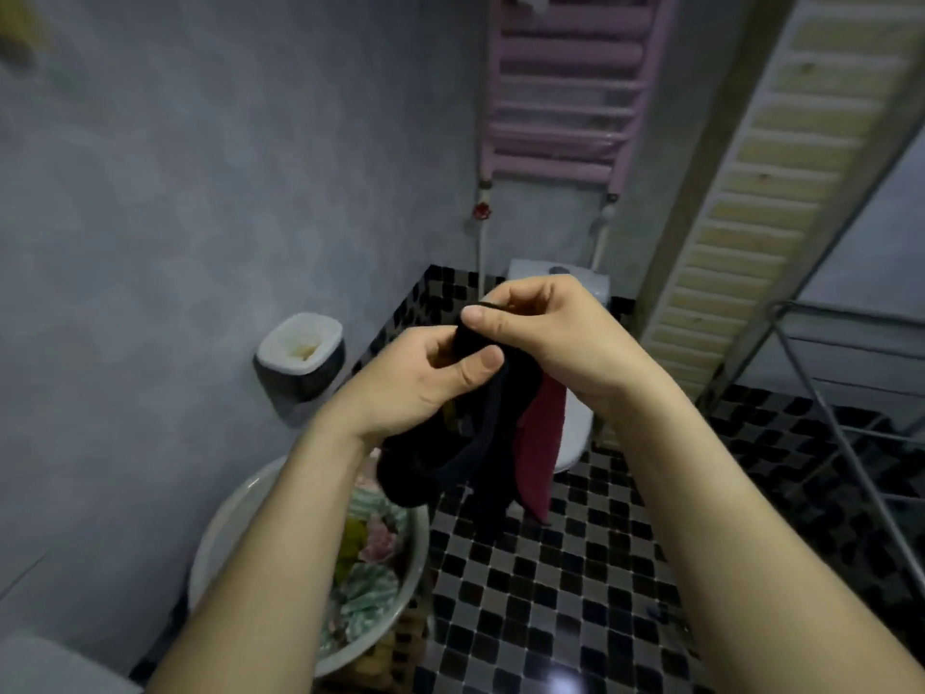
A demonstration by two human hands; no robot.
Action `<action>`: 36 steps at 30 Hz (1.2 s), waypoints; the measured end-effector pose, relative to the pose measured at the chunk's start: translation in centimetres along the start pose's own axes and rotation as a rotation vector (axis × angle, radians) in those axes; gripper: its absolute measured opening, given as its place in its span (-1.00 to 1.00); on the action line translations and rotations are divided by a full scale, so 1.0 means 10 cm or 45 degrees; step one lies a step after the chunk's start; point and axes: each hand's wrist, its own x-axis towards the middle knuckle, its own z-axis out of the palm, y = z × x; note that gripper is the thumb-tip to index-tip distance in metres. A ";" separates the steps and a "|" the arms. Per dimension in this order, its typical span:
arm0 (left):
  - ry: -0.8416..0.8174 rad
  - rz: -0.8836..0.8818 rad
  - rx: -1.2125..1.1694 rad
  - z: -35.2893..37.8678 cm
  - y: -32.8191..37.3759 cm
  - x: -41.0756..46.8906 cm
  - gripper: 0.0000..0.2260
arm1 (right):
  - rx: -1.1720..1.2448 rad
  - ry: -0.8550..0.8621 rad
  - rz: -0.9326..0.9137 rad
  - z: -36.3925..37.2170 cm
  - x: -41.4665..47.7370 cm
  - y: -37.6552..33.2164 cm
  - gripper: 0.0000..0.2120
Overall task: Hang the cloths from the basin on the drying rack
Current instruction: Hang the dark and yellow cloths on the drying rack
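Both your hands are up in front of you, working one bunch of fabric.

- Left grip (425,378): fingers curled, thumb pressed down on the upper part of a black cloth (425,468), pinching it.
- Right grip (540,333): just above and touching the left one. Thumb and curled fingers pinch the top edge of the same black cloth.
- The black cloth hangs from both grips in loose folds. Its lower end dangles above the far rim of the basin (220,513), clear of it.
- A red cloth (543,453) hangs in the same bunch, on the side away from the basin, below your right wrist (which grip carries it is hidden by the black folds).
- The basin sits on the floor (575,593) low at your left, partly covered by your left forearm. It is pale and round.
- More cloths (365,568) lie heaped in the basin, with green-and-white stripes, a pink piece and something yellowish showing.
- Drying rack (777,308): well apart from the basin, far to its right at the frame edge. It has thin grey metal bars and slanted legs on the checkered tiles, and none of the visible bars has anything on it.
- Toilet (575,428): beyond the basin and to its right, mostly hidden behind your hands and the hanging cloths.
- Waste bin (300,358): beyond the basin, against the grey wall, white rim over a dark body.
- Pink radiator (565,92): high on the wall, far beyond the basin, above the toilet.
- Louvred door (751,167): slanting up between the radiator and the drying rack, well to the basin's right.
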 end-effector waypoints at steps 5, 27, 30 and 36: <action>-0.047 0.182 -0.153 0.95 0.39 0.36 -0.84 | -0.099 0.094 0.139 -0.93 -0.59 0.22 -0.68; -0.072 0.200 -0.863 4.09 1.10 1.54 -0.79 | -0.220 1.016 0.463 -3.98 -2.93 0.95 -0.83; -0.167 0.108 -0.841 4.65 0.96 1.73 -0.79 | -0.520 1.284 0.411 -4.35 -2.87 1.00 -0.81; -0.373 0.077 -0.729 5.34 0.60 2.20 -0.80 | -0.858 1.493 0.528 -4.93 -2.82 1.17 -0.82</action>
